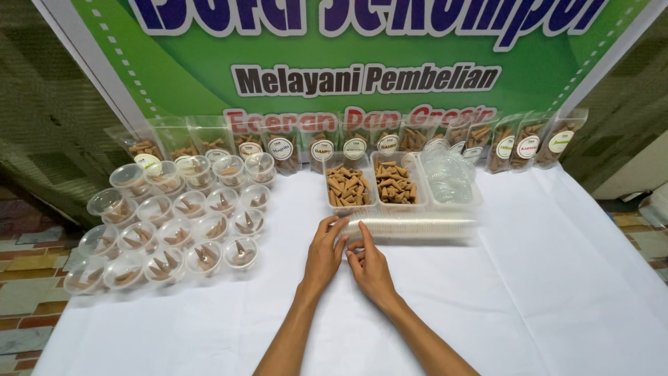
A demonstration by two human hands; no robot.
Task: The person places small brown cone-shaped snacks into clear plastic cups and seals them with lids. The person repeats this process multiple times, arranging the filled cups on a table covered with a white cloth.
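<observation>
Green banner [209, 63] stands upright across the back, white print on it. Below it a white cloth [543, 292] covers the table, with patterned floor tiles [28, 257] showing off its left edge.

Left side of cloth: a block of small clear tubs [174, 230], each with a few brown cone pieces inside, packed in rows and touching each other.

Back edge, leaning on the banner: a row of clear pouches [362, 143] with round labels, brown pieces inside.

Centre back: two clear trays [372, 184] side by side, full of brown cone pieces. Just right of them a third tray holding a pile of clear lids [449, 177].

In front of the trays: a sleeve of stacked clear cups [417, 226] lying on its side, running left to right.

Left hand [325, 252]: fingers loosely curled, tips touching the left end of the cup stack. Cannot tell if they actually grip a cup.

Right hand [369, 268]: just beside the left, thumb and fingers pinched at the same end of the stack from below; too blurred to tell what is held.

Both forearms come in from the bottom edge, converging at the stack's left end.
</observation>
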